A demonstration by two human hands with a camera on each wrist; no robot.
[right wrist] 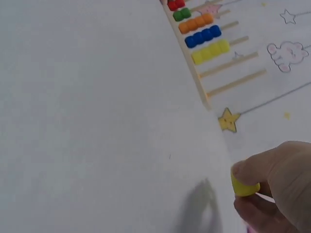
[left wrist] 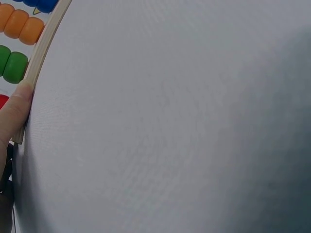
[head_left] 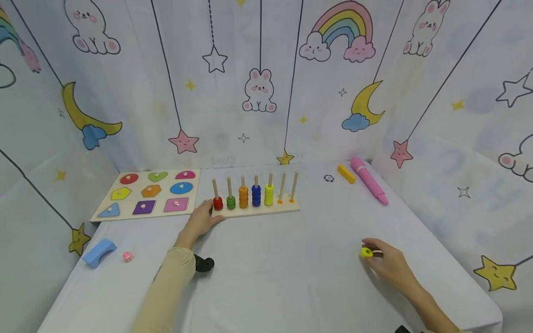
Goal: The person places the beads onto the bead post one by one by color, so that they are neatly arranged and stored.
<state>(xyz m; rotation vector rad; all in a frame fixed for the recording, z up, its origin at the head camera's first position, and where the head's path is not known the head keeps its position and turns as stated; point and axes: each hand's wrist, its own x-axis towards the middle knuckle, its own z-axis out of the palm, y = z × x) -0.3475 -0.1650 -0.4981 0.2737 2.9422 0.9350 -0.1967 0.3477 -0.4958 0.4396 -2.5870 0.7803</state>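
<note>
A wooden bead stacker point(head_left: 258, 212) stands at the back of the table, its upright pegs bearing red, green, orange, blue and yellow beads. The two pegs at its right end point(head_left: 294, 187) are bare. My left hand point(head_left: 201, 221) holds the stacker's left end, thumb along the front edge of the base point(left wrist: 43, 53); its other fingers are mostly hidden. Well to the right and nearer the front, my right hand point(head_left: 391, 267) pinches a yellow bead point(head_left: 366, 252) between thumb and fingers, above the table. The right wrist view shows that bead point(right wrist: 244, 187) partly covered by the thumb.
A shape puzzle board point(head_left: 160, 191) lies left of the stacker. Nearer the front left are a blue arch block point(head_left: 99, 252) and a small pink thing point(head_left: 127, 256). A black-and-white disc point(head_left: 329, 178), a yellow-orange block point(head_left: 346, 174) and a pink marker-like stick point(head_left: 369, 180) lie at the back right.
</note>
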